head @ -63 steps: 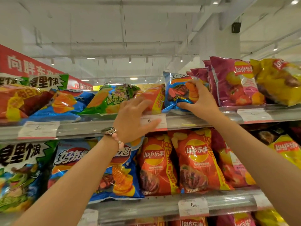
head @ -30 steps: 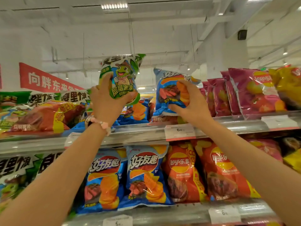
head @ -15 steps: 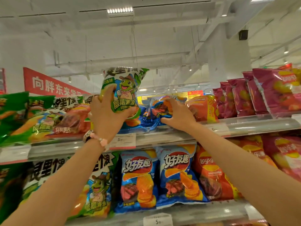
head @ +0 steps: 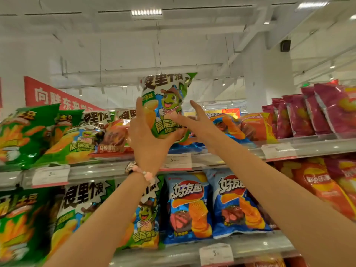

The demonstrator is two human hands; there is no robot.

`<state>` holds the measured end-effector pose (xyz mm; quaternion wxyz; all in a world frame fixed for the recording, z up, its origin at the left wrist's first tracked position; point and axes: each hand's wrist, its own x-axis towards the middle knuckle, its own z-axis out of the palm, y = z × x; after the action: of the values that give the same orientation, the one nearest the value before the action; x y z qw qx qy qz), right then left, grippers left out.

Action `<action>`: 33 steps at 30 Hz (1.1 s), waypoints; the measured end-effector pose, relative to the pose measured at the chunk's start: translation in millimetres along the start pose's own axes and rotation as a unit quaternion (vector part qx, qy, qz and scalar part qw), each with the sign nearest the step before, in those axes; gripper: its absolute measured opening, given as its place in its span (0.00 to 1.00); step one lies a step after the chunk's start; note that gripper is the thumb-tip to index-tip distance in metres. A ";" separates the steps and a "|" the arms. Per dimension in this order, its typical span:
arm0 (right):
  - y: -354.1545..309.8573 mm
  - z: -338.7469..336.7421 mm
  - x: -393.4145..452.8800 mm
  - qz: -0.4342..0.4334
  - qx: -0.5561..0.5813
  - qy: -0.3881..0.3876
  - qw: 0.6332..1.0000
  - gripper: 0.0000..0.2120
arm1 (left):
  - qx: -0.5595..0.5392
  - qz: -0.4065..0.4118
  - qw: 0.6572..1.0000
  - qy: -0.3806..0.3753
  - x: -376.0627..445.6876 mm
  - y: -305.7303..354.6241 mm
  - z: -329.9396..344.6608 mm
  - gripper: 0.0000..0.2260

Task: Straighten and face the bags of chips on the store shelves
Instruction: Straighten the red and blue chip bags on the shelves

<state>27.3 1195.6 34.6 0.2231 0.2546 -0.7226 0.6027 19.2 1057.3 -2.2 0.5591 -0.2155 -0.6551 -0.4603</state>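
Holding the frog bag [head: 169,105] upright, well above the top shelf rail [head: 212,160], front facing out. Left hand [head: 148,135] wrapped round its lower left edge — thumb up the side, fingers curled under the bottom seam. Right hand [head: 196,122] spread open at 3 o'clock of the bag, straight fingertips touching its front face, not gripping.

Loads of open air above the bag at 12 o'clock, nothing but ceiling up there. Tighter below: at 6 o'clock, a price tag [head: 178,160] clipped on the rail just under the left wrist with its pink bracelet [head: 144,173]. At 9 o'clock, slumped green bags [head: 77,143] lying tilted on the top shelf, plus a red-brown bag [head: 115,137] just beside the left hand. At 3 o'clock, flopped blue bags [head: 227,128] behind the right wrist, then an orange bag [head: 256,128], then magenta bags [head: 312,112] standing in a row further right.

Lower shelf: two blue bags [head: 192,207] upright side by side at 6 o'clock — faced neatly.
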 end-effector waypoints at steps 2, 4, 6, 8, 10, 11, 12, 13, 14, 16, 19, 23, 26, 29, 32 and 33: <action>-2.1 15.0 0.2 -0.006 0.031 0.004 1.000 0.44 | 0.011 -0.013 1.000 0.002 -4.1 2.5 -2.3 0.52; -0.8 28.3 2.7 -0.024 0.049 0.046 0.997 0.45 | 0.031 -0.013 0.999 -0.008 -6.2 1.0 -9.5 0.51; 0.9 37.1 4.2 -0.032 0.059 0.075 0.995 0.44 | 0.012 0.009 0.999 -0.050 -5.7 -4.9 -21.8 0.49; 0.4 40.0 5.2 -0.034 0.083 0.088 0.992 0.42 | 0.007 0.025 0.994 -0.109 -2.5 -14.0 -38.1 0.48; 1.0 38.4 6.5 -0.036 0.098 0.102 0.989 0.40 | 0.078 0.012 0.990 -0.121 5.4 -28.7 -58.2 0.46; 1.7 37.5 6.8 -0.040 0.095 0.109 0.989 0.39 | 0.120 0.000 0.986 -0.113 11.9 -36.8 -68.6 0.46; 3.9 36.6 8.3 -0.047 0.083 0.117 0.989 0.38 | 0.158 -0.021 0.981 -0.111 19.3 -44.5 -78.2 0.47; 6.4 35.9 9.4 -0.051 0.070 0.124 0.989 0.36 | 0.191 -0.046 0.974 -0.115 25.9 -51.5 -87.0 0.48; 9.2 35.2 10.9 -0.052 0.062 0.129 0.988 0.36 | 0.223 -0.070 0.964 -0.126 32.5 -59.6 -92.9 0.49; 12.9 34.4 12.0 -0.051 0.058 0.138 0.987 0.35 | 0.270 -0.103 0.943 -0.163 42.6 -71.7 -98.3 0.49; 18.2 33.0 11.9 -0.050 0.052 0.146 0.987 0.35 | 0.262 -0.153 0.923 -0.237 54.8 -89.4 -97.6 0.54; 26.7 27.1 12.6 -0.043 0.049 0.147 0.987 0.35 | 0.228 -0.171 0.920 -0.268 65.0 -102.4 -96.8 0.48; 31.6 21.0 14.2 -0.046 0.044 0.151 0.987 0.35 | 0.195 -0.146 0.941 -0.236 63.0 -103.5 -95.5 0.40; 30.9 17.0 14.8 -0.048 0.038 0.167 0.984 0.37 | 0.164 -0.133 0.958 -0.192 58.1 -108.9 -95.4 0.36; 26.7 13.2 15.2 -0.054 0.050 0.191 0.979 0.37 | 0.129 -0.105 0.976 -0.138 51.7 -111.1 -94.5 0.35; 25.1 11.8 15.2 -0.057 0.062 0.196 0.977 0.35 | 0.114 -0.095 0.982 -0.116 50.7 -110.2 -94.0 0.34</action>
<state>-0.6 1186.0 23.1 0.3781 0.1859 -0.6104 0.6707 -32.8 912.9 0.5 0.4539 -0.1392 -0.7812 -0.4053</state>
